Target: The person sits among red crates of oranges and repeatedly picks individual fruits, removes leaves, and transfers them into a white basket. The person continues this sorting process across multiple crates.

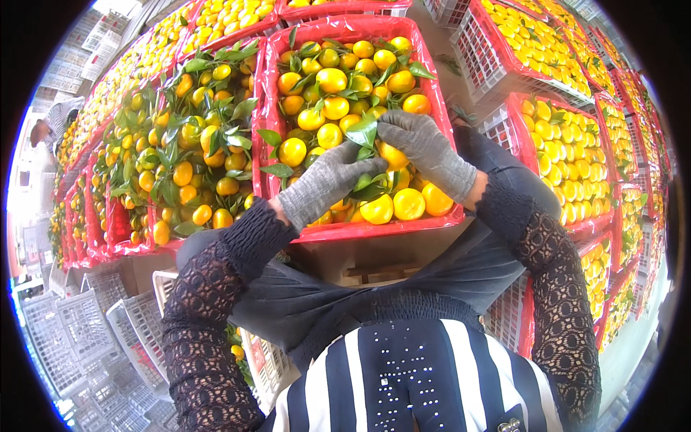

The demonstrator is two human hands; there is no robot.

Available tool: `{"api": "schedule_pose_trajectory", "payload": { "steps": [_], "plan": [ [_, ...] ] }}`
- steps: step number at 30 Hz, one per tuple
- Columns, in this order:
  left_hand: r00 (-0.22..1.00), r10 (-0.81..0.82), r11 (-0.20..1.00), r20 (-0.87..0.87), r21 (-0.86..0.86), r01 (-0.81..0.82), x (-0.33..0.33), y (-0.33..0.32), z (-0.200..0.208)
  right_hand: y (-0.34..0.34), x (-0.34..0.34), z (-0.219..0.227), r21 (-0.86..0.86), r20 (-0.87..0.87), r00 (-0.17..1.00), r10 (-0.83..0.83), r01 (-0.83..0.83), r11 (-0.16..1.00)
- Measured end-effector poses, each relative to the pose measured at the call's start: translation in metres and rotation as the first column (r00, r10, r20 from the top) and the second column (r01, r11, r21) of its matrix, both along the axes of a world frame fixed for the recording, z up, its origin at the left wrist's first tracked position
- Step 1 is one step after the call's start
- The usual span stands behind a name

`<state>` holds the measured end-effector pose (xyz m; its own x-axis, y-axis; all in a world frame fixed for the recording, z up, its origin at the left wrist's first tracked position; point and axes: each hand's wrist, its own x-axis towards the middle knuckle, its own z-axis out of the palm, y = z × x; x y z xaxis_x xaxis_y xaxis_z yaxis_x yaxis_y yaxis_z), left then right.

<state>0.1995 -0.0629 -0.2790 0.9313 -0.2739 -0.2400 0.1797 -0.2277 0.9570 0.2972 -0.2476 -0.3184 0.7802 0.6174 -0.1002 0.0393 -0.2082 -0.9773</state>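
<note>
Both my hands wear grey knit gloves and work over a crate lined with red plastic (421, 50), filled with orange mandarins and green leaves. My right hand (428, 153) is curled around a mandarin (392, 156), its fingers bent over the top. Close beside it, my left hand (327, 180) has its fingers closed at the leaves next to that fruit; what they pinch is hidden. A broad green leaf (362, 131) stands up between the hands. Along the near edge, mandarins (409, 204) lie side by side, while farther back they are loose among leaves.
At the left is a heap of leafy mandarins (183, 173) in red-lined crates. Filled crates (565, 162) are stacked on the right, and more filled crates (230, 16) stand at the back. Empty grey crates (68, 327) lie at the lower left. My knees flank the crate.
</note>
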Motion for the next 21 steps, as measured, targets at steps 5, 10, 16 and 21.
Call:
{"api": "schedule_pose_trajectory", "payload": {
  "steps": [5,10,16,21],
  "plan": [
    [0.972,-0.121,0.836,0.199,0.549,-0.008,-0.001,0.017,-0.001,-0.004,0.007,0.001,0.067,-0.011,0.971,0.241,-0.239,0.969],
    [0.942,-0.255,0.707,0.220,0.707,0.026,-0.005,0.042,-0.004,0.003,-0.005,0.005,0.063,0.123,0.899,0.421,-0.430,0.901],
    [0.994,0.071,0.995,-0.085,0.074,-0.065,-0.006,0.044,0.011,0.012,-0.019,0.011,0.475,-0.348,0.864,0.364,-0.172,0.863],
    [0.810,-0.547,0.325,0.212,0.945,-0.028,-0.004,0.035,0.004,0.008,-0.018,0.023,0.112,-0.181,0.926,0.332,-0.316,0.942]
  ]
}}
